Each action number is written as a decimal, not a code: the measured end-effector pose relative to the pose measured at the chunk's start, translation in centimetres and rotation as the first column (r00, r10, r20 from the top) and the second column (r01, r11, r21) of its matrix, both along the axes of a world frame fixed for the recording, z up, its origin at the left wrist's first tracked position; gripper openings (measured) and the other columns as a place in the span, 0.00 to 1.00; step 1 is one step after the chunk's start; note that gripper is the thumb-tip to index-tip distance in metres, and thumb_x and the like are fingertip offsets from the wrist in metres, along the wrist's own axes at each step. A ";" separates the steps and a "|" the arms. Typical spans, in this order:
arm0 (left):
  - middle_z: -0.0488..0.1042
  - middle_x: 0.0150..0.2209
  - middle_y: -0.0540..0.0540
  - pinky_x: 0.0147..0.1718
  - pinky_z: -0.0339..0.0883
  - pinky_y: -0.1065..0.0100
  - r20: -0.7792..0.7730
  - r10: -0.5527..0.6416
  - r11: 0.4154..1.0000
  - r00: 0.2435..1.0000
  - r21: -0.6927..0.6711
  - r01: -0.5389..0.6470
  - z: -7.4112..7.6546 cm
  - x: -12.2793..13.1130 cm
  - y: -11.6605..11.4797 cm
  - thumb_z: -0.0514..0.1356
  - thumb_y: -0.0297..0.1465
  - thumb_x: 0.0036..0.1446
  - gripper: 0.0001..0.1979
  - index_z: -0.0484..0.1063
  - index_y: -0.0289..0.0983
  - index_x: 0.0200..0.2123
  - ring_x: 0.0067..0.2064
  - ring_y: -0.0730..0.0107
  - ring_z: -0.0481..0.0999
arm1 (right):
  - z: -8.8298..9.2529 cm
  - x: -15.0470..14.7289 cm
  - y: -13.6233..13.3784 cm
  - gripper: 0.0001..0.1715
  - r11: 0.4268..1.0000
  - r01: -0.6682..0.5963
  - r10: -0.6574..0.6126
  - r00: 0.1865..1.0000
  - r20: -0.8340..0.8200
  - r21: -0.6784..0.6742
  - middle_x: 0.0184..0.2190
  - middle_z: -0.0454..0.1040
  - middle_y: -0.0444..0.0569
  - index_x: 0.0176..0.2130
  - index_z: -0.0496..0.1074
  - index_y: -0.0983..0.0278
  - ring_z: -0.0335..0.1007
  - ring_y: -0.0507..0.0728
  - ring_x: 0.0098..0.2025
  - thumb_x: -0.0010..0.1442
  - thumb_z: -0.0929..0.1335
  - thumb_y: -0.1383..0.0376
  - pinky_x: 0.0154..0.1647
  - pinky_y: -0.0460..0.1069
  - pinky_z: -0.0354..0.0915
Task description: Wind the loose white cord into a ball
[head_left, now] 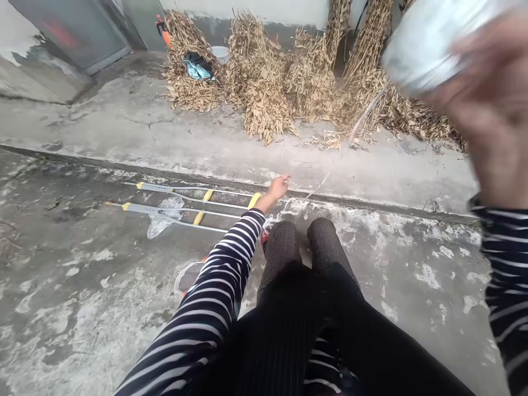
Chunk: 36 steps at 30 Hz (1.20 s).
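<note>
I'm gripping the white bundle (424, 49) high at right in my right hand (487, 82), its cord (367, 114) trailing down. My left hand (278, 188) is hovering low, whether pinching anything I can't tell; moving smoothly should be sparing the cord snags.

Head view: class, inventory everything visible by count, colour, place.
Concrete ground: one, grey, throughout
Wall: one, whitish, top
Door: one, grey, upper left
Dried leafy stalks: several heaps, tan, top
Round tub: one, white, amid stalks
Cloth: one, blue and black, on stalks
Bottle: one, orange, beside stalks
Metal crutches: two, grey and yellow, left
Plastic sheet: one, clear, under crutches
Partly hidden objects: two, red and orange, near centre
Cord: count unclear, white, right of centre
Rounded bundle: one, white, upper right
Left hand: one, bare, centre
Right hand: one, bare, holding bundle
Striped sleeves: two, navy, either side
Trousered legs: two, dark, bottom
</note>
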<state>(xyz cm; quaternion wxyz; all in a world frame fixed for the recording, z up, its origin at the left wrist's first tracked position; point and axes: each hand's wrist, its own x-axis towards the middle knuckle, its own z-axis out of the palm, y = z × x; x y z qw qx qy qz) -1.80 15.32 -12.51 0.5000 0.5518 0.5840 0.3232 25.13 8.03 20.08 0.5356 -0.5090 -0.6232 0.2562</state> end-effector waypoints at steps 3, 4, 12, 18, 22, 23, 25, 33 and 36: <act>0.76 0.64 0.41 0.64 0.69 0.54 0.249 -0.151 0.980 0.957 0.168 0.111 4.6 2.8 -0.7 0.63 0.24 0.64 0.23 0.76 0.41 0.61 0.64 0.56 0.75 | -2.8 -1.4 0.0 0.13 0.910 -0.287 0.209 0.941 -0.268 -0.300 0.51 0.76 0.52 0.40 0.78 0.63 0.76 0.60 0.55 0.55 0.76 0.74 0.53 0.56 0.81; 0.76 0.64 0.43 0.66 0.67 0.54 0.343 -0.212 0.962 0.915 0.236 0.135 6.1 3.5 -1.1 0.65 0.26 0.63 0.25 0.75 0.43 0.62 0.66 0.55 0.74 | -4.3 -2.0 0.2 0.16 0.872 -0.343 0.220 0.912 -0.346 -0.349 0.51 0.76 0.53 0.38 0.77 0.63 0.76 0.62 0.54 0.50 0.76 0.76 0.52 0.59 0.81; 0.82 0.28 0.45 0.54 0.73 0.57 0.382 -0.211 0.966 0.900 0.225 0.131 9.3 4.4 -6.8 0.68 0.41 0.60 0.15 0.81 0.34 0.33 0.40 0.62 0.83 | -13.9 -5.3 1.0 0.36 0.890 -0.339 0.214 0.901 -0.377 -0.304 0.43 0.78 0.47 0.44 0.77 0.63 0.73 0.60 0.47 0.32 0.81 0.68 0.50 0.58 0.73; 0.84 0.33 0.45 0.43 0.72 0.67 0.272 -0.250 0.966 0.929 0.130 0.222 4.8 3.5 -12.7 0.62 0.39 0.64 0.13 0.81 0.37 0.32 0.35 0.67 0.79 | -18.5 -5.2 0.6 0.34 0.952 -0.153 0.056 0.939 -0.340 -0.264 0.40 0.75 0.46 0.40 0.76 0.62 0.69 0.60 0.46 0.30 0.81 0.63 0.56 0.57 0.66; 0.84 0.36 0.44 0.50 0.73 0.63 0.082 -0.184 0.983 0.979 0.042 0.181 2.2 1.9 -13.5 0.58 0.31 0.64 0.13 0.81 0.37 0.31 0.43 0.62 0.82 | -19.8 -5.0 0.1 0.36 0.953 -0.164 0.048 0.912 -0.407 -0.254 0.42 0.77 0.46 0.41 0.75 0.61 0.71 0.60 0.47 0.30 0.82 0.61 0.58 0.56 0.66; 0.84 0.39 0.43 0.51 0.73 0.63 -0.001 -0.128 0.991 0.992 0.022 0.128 2.0 1.7 -13.3 0.58 0.28 0.62 0.11 0.81 0.36 0.32 0.45 0.61 0.82 | -19.8 -5.0 -0.1 0.36 0.958 -0.161 0.048 0.905 -0.422 -0.236 0.43 0.77 0.46 0.42 0.76 0.61 0.71 0.60 0.48 0.30 0.82 0.61 0.58 0.56 0.66; 0.84 0.49 0.41 0.51 0.74 0.63 -0.073 -0.012 0.998 0.997 0.056 0.017 2.1 1.7 -12.5 0.60 0.23 0.59 0.11 0.82 0.36 0.42 0.52 0.58 0.80 | -19.8 -5.1 -0.9 0.36 0.964 -0.147 0.035 0.897 -0.441 -0.222 0.44 0.78 0.47 0.43 0.77 0.60 0.71 0.60 0.49 0.31 0.82 0.62 0.59 0.56 0.67; 0.81 0.57 0.40 0.55 0.76 0.60 0.419 0.039 0.986 0.907 0.130 -0.103 5.1 6.4 -10.5 0.71 0.29 0.55 0.25 0.76 0.38 0.57 0.60 0.56 0.78 | -20.4 -5.7 -3.9 0.36 0.900 -0.256 0.009 0.820 -0.572 -0.352 0.39 0.78 0.44 0.42 0.78 0.62 0.69 0.56 0.42 0.28 0.81 0.67 0.49 0.52 0.67; 0.84 0.48 0.42 0.59 0.73 0.60 0.391 0.089 0.977 0.916 0.146 -0.158 5.2 7.5 -10.6 0.72 0.31 0.55 0.16 0.80 0.36 0.48 0.56 0.59 0.80 | -20.3 -5.0 -4.7 0.36 0.822 -0.378 0.013 0.761 -0.648 -0.426 0.36 0.78 0.43 0.42 0.79 0.62 0.70 0.55 0.38 0.28 0.81 0.68 0.39 0.49 0.67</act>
